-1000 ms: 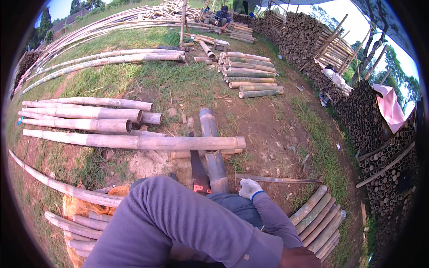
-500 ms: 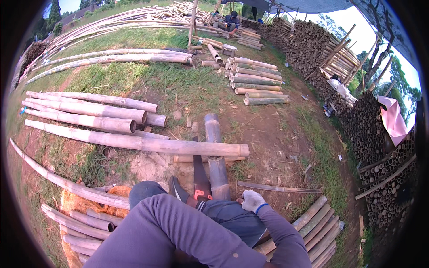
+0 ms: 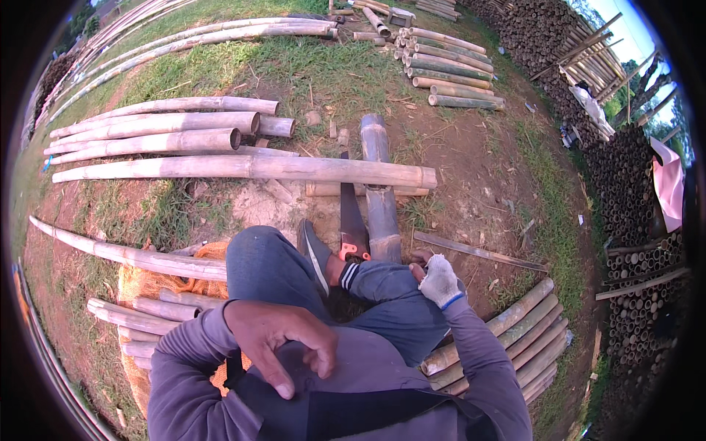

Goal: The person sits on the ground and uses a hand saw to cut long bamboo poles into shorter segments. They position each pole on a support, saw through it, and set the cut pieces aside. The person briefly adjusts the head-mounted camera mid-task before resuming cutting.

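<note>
Short bamboo section [image 3: 380, 192] lies on bare dirt just ahead of the person's knees, long axis running near-to-far, far end pointing toward the grass, near end at the right hand. It passes under a long bamboo pole [image 3: 243, 169] laid crosswise, left to right. Hand saw [image 3: 351, 220] lies just left of the section, parallel to it, blade pointing away, orange handle next to the raised shoe [image 3: 312, 252]. Right hand [image 3: 440, 279], in a white glove, rests on the right knee close to the section's near end, fingers curled, holding nothing visible. Left hand [image 3: 283, 339], bare, fingers loosely spread and drooping, empty, at the person's chest. Pink sheet [image 3: 668, 184] hangs on stacked poles at far right.
</note>
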Motion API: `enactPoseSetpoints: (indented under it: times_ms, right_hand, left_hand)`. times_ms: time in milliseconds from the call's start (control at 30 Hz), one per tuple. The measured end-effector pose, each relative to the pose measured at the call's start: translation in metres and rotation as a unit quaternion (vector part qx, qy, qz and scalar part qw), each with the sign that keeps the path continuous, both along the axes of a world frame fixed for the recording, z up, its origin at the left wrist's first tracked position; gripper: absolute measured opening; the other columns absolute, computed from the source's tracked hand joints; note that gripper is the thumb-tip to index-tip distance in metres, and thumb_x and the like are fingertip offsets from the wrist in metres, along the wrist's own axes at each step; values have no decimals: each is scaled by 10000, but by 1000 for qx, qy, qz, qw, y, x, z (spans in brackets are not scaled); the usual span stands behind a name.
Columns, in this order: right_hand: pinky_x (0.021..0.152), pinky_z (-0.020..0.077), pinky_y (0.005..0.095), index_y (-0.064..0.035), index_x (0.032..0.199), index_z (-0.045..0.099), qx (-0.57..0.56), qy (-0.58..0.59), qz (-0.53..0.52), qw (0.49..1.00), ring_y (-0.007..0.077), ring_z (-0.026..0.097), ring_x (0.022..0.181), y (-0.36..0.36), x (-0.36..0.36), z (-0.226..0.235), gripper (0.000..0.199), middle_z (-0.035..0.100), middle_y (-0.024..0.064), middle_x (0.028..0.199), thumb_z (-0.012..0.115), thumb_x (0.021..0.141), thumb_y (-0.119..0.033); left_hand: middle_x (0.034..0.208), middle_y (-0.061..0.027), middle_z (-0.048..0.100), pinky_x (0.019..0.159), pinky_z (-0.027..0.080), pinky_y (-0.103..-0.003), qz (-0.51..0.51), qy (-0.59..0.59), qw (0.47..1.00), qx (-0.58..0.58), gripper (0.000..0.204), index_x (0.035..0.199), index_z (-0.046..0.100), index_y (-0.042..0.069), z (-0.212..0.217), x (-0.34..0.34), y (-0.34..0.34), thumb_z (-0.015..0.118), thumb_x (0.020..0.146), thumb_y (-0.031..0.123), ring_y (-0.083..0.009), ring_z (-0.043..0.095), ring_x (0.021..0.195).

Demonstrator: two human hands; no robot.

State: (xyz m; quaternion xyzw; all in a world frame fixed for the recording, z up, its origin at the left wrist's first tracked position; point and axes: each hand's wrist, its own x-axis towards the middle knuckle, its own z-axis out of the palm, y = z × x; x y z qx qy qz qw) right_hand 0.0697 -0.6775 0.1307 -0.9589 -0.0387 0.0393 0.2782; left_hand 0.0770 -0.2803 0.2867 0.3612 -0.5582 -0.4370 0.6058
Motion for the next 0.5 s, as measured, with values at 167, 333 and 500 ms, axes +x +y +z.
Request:
enactPoseSetpoints:
  times_ms: [167,333,500]
  right_hand:
    - [898,551,348,12,1204,738,493,291,99,814,225,707,986,25,-87,121,411,747,138,1089,874,871,-186]
    - [895,547,401,-37,1221,734,466,258,264,804,270,679,1062,11,-138,174,557,715,120,1120,956,763,-263]
    - [880,549,400,-49,1198,730,399,248,206,859,264,685,1033,0,-171,211,602,718,115,1127,958,741,-368]
  left_hand:
    - [1120,-103,701,843,544,-362,217,-26,971,101,487,1210,707,-8,40,-76,95,883,913,335,-254,702,994]
    - [1023,-83,727,818,567,-390,388,-159,835,355,274,1094,752,71,39,-126,109,855,902,237,-276,735,966]
    - [1005,-89,729,771,583,-376,447,-98,797,394,338,1119,753,62,8,-136,106,883,807,49,-262,740,916]
